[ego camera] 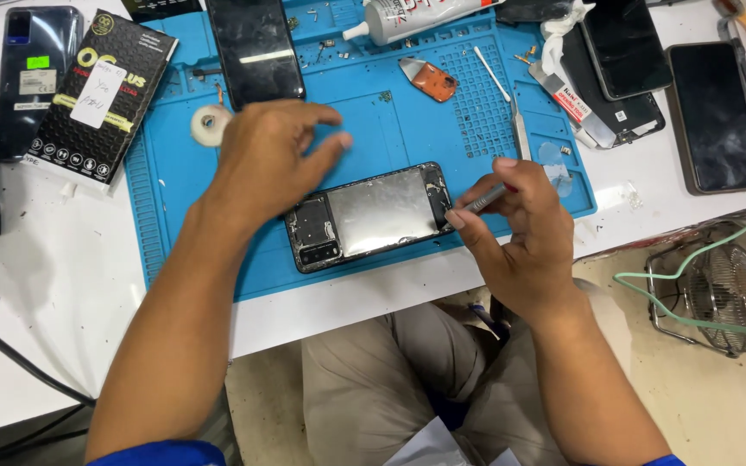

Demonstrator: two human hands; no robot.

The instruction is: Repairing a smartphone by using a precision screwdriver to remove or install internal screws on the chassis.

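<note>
An opened phone (pixel 373 216) with its back cover off lies on the blue repair mat (pixel 407 121), showing a silver battery panel and circuit parts. My left hand (pixel 274 160) hovers over its left end, fingers spread, holding nothing that I can see. My right hand (pixel 520 233) grips a thin grey screwdriver (pixel 483 201) whose tip points at the phone's right end.
A roll of tape (pixel 211 123), a black phone screen (pixel 255 50), an orange pick tool (pixel 432 79), a white glue tube (pixel 407 17) and tweezers (pixel 521 134) lie on the mat. More phones (pixel 714 116) sit at right, a black box (pixel 101 95) at left. A small fan (pixel 718 298) stands on the floor.
</note>
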